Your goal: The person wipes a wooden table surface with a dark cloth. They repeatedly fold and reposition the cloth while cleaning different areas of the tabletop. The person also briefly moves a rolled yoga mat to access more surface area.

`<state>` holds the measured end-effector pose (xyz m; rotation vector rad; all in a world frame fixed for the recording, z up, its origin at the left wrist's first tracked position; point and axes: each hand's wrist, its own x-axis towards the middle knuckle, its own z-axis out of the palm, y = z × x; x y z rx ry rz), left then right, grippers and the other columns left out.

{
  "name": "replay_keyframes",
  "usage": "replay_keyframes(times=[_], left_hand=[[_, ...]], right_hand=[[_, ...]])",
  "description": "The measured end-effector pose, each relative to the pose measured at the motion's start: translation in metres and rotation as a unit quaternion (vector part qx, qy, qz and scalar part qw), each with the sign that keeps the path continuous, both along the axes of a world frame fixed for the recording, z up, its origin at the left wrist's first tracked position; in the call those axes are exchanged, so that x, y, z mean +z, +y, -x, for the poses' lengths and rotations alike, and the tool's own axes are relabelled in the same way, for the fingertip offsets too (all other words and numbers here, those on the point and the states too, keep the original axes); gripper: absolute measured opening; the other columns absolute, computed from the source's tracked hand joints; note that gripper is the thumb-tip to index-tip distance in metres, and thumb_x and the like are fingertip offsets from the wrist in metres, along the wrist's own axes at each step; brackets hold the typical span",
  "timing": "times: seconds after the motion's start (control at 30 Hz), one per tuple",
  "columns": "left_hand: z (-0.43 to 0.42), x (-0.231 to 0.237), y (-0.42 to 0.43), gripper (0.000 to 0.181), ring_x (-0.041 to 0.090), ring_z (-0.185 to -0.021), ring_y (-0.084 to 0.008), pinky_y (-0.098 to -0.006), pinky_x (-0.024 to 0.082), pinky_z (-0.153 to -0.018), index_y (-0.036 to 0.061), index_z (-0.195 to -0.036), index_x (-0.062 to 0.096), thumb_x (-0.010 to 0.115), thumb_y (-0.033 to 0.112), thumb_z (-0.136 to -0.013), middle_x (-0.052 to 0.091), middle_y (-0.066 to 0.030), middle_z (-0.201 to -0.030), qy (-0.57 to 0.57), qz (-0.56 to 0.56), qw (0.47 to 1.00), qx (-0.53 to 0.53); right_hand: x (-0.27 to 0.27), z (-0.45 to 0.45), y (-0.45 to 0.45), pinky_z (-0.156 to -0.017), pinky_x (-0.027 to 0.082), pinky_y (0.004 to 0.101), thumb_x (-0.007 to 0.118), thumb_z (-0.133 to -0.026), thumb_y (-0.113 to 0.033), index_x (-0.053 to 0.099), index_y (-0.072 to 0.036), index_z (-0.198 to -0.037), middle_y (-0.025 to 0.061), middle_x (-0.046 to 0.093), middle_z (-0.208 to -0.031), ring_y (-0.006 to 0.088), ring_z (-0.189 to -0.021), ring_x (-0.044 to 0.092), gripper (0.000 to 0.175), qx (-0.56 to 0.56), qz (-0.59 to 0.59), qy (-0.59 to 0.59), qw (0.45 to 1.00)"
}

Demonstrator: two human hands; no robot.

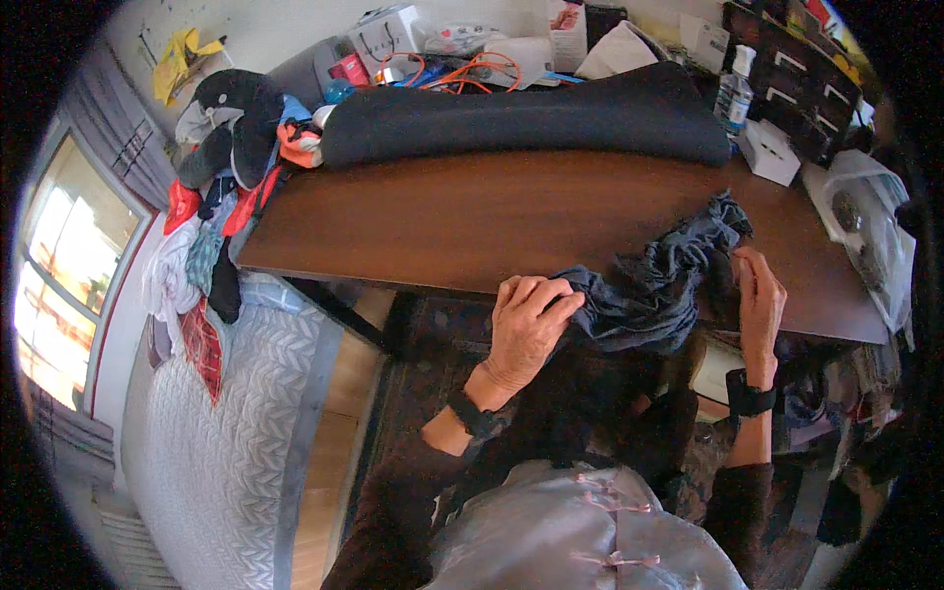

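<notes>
A crumpled dark blue-grey garment (664,287) lies across the front edge of the brown wooden table (442,214), partly bunched on the top and partly hanging off it. Its left end is gripped by my left hand (527,321), between thumb and curled fingers. At the garment's right side, my right hand (759,295) pinches the dark cloth with its fingertips; the exact grip is partly hidden. Both wrists wear black bands. The garment's folds conceal its shape and kind.
A rolled black mat (523,118) spans the table's back, with orange cable (479,70) and bags behind. A clear bottle (734,96), a white box (769,151) and a plastic bag (863,228) stand right. Clothes (195,251) and a plush toy (236,118) pile left, above a quilted bed (221,442).
</notes>
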<state>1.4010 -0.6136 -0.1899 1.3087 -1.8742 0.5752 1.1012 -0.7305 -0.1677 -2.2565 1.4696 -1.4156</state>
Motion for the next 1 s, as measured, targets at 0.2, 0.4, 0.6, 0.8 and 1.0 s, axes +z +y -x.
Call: replay_keyframes(times=[0.2,0.4,0.6,0.8,1.0], left_hand=[[-0.048,-0.004,0.011,0.021,0.062,-0.091,-0.02,-0.0372,0.044,-0.081,0.0132,-0.092,0.071,0.072,0.008,-0.072,0.064,0.0014,-0.096,-0.011,0.029,0.999,0.009],[-0.106,0.004,0.033,0.032,0.061,-0.095,-0.0222,-0.0384,0.045,-0.085,0.0115,-0.099,0.07,0.071,-0.001,-0.069,0.063,-0.0016,-0.098,-0.059,0.002,0.996,0.068],[-0.1,-0.006,0.042,0.034,0.06,-0.104,-0.0265,-0.04,0.045,-0.093,0.0063,-0.104,0.071,0.065,-0.006,-0.073,0.065,-0.006,-0.108,0.03,-0.02,0.992,0.12],[-0.076,-0.011,0.033,0.033,0.059,-0.11,-0.0297,-0.0407,0.046,-0.097,0.0041,-0.105,0.072,0.062,-0.006,-0.075,0.066,-0.008,-0.111,0.061,-0.032,0.993,0.1],[-0.029,-0.011,0.008,0.031,0.061,-0.11,-0.0292,-0.0405,0.049,-0.095,0.0064,-0.103,0.072,0.066,-0.003,-0.073,0.066,-0.0074,-0.111,0.049,-0.015,0.999,0.009]], right_hand=[[-0.009,0.009,-0.005,-0.076,0.051,0.0341,0.054,-0.098,-0.008,0.063,-0.003,-0.108,0.0142,0.069,-0.099,0.027,-0.085,0.066,0.014,-0.017,0.036,-0.016,0.999],[-0.008,0.007,-0.003,-0.073,0.051,0.0349,0.054,-0.096,-0.006,0.063,-0.003,-0.108,0.0154,0.069,-0.095,0.0299,-0.083,0.067,0.015,0.005,0.063,-0.013,0.998],[0.008,0.012,0.009,-0.08,0.049,0.0385,0.067,-0.09,-0.031,0.062,-0.003,-0.118,0.0152,0.066,-0.106,0.0293,-0.092,0.063,0.04,0.105,-0.095,-0.046,0.989],[0.02,-0.01,0.015,-0.111,0.033,0.0452,0.074,-0.078,-0.05,0.051,-0.013,-0.139,0.0173,0.039,-0.149,0.0374,-0.137,0.038,0.075,0.213,-0.001,0.056,0.976],[0.017,-0.084,0.037,-0.112,0.026,0.0565,0.081,-0.069,-0.039,0.055,-0.02,-0.135,0.0105,0.04,-0.148,0.0363,-0.133,0.039,0.073,0.239,0.036,0.246,0.939]])
